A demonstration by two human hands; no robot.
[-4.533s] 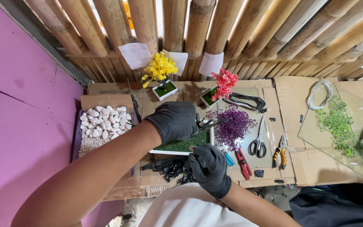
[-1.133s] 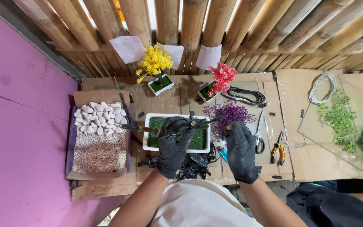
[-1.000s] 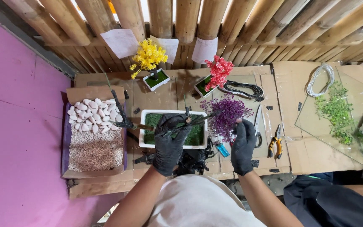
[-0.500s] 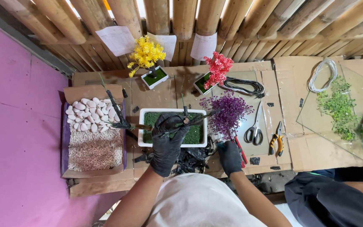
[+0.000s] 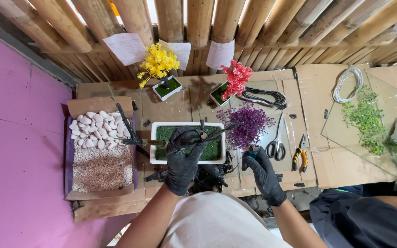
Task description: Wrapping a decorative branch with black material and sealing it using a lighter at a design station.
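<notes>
A: Since half a second back the right hand (image 5: pixel 262 172) in its black glove has drifted a little to the right along the near edge, and the left hand (image 5: pixel 183 158) has stayed put over the planter.

B: What is each one gripping?

A: The left hand's fingers are clenched around the thin dark bare-branched artificial tree stem (image 5: pixel 197 138), which lies tilted across the white rectangular planter filled with green moss (image 5: pixel 187 143), in the middle of the cardboard-covered table (image 5: pixel 359 165). The right hand's fingers are curled around a small blue object (image 5: pixel 252 154); what it is cannot be told.

B: How would that stem handle?

A: Light and springy, judging by its look, with twigs thin enough to snap. The thicker trunk near the base seems the safest grip, not the tips.

B: And farther out?

A: Left of the planter, a cardboard box of white pebbles and tan gravel (image 5: pixel 100 154). Right of it, a bushy purple artificial plant (image 5: pixel 251 126), grey-handled scissors (image 5: pixel 276 142) and yellow-handled pliers (image 5: pixel 301 156). Beyond, a yellow-flowered miniature tree (image 5: pixel 158 64) and a red-flowered one (image 5: pixel 236 79) in small pots, a black cable coil (image 5: pixel 265 97), then the bamboo pole wall (image 5: pixel 198 23).
</notes>
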